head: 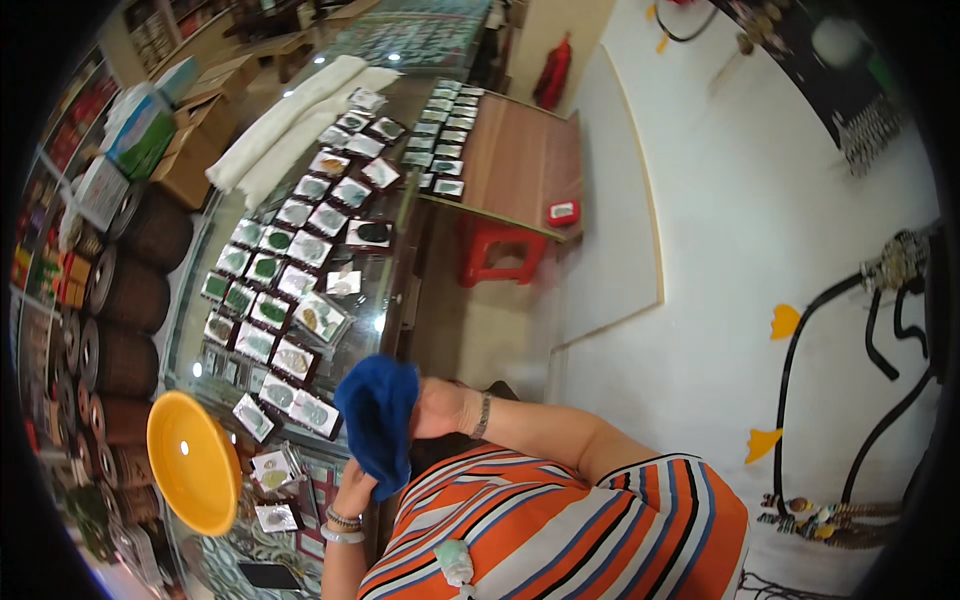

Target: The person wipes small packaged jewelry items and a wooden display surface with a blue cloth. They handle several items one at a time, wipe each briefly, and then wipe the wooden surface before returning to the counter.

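A blue cloth [379, 424] is spread between my two hands, near the edge of the glass display counter. My right hand [442, 409] grips its right side, and the cloth hides some of the fingers. At the lower left edge of the cloth is my left hand [356, 484], closed on it, with bracelets at the wrist. Just beyond the cloth, many small packaged pendants [315, 409] in dark boxes with white cards lie in rows on the glass counter [367, 300]. A yellow plastic basin [191, 465] stands to the left of my left hand.
A dark phone [268, 576] lies near the basin. Rolled white cloth [292, 124] rests farther up the counter. Beyond are a wooden table [525, 161] with more packaged pieces, a red stool [502, 255], cardboard boxes [191, 154] and round dark containers [127, 300]. A white wall [705, 262] rises at right.
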Motion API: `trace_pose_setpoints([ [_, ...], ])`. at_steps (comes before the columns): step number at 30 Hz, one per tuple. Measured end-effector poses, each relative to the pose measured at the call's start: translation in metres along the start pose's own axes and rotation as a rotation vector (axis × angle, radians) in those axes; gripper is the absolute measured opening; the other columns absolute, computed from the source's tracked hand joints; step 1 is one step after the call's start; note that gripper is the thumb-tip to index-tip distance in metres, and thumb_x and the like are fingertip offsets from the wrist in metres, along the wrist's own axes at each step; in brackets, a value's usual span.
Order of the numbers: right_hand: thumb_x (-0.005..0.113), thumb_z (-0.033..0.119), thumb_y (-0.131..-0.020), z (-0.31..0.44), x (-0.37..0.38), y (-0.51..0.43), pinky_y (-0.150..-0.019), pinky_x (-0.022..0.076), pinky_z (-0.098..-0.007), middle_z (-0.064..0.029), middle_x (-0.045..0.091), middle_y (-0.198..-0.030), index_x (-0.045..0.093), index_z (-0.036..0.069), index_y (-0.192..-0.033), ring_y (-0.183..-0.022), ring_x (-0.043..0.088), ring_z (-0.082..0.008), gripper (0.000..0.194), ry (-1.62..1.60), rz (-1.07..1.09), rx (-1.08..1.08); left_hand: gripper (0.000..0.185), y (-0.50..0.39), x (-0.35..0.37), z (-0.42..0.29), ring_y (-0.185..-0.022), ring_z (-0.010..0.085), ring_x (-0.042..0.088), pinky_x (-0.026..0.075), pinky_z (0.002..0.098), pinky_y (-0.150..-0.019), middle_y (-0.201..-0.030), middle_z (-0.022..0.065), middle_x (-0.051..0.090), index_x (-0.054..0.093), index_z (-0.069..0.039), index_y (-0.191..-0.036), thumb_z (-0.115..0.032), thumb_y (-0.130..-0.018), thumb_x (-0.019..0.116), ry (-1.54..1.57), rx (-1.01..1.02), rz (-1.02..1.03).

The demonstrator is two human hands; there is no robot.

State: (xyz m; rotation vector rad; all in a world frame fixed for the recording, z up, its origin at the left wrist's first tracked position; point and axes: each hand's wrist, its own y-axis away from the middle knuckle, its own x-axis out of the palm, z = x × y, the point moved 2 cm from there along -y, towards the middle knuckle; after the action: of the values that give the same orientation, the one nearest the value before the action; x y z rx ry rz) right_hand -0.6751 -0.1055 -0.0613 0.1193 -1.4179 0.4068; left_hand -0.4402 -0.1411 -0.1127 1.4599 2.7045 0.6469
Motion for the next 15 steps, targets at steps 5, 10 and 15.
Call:
trace_pose_setpoints([
  [5,0.056,0.039,-0.095,0.052,-0.008,0.055,-0.113,0.0344,-0.0434,-0.0126,0.053,-0.14,0.048,0.004,-0.138,-0.128,0.05,-0.0272,0.057,0.059,-0.087,-0.406,0.041,-0.06,0.034,0.009,-0.099,0.0148,0.061,0.048,0.0307,-0.089,-0.112,0.0047,0.065,0.055,-0.002,-0.127,-0.032,-0.1,0.052,0.222,-0.124,0.238],
  [10,0.05,0.043,-0.097,0.084,-0.04,0.112,-0.114,0.033,-0.0436,-0.0114,0.049,-0.143,0.045,0.005,-0.141,-0.132,0.046,-0.0265,0.058,0.282,-0.463,-0.595,0.023,-0.099,0.092,-0.041,-0.087,0.008,0.057,0.047,0.0228,-0.078,-0.1,-0.0011,0.063,0.06,-0.001,-0.117,-0.015,-0.099,0.058,-0.042,-0.13,0.26],
  [15,0.037,0.048,-0.101,0.127,-0.086,0.15,-0.111,0.0366,-0.0465,-0.0134,0.053,-0.139,0.049,0.003,-0.137,-0.128,0.05,-0.0297,0.059,0.126,-0.75,-0.665,0.024,-0.178,0.147,-0.088,-0.082,0.0324,0.063,0.051,0.0353,-0.072,-0.1,0.02,0.062,0.067,0.005,-0.092,-0.019,-0.089,0.067,-0.797,0.4,0.434],
])
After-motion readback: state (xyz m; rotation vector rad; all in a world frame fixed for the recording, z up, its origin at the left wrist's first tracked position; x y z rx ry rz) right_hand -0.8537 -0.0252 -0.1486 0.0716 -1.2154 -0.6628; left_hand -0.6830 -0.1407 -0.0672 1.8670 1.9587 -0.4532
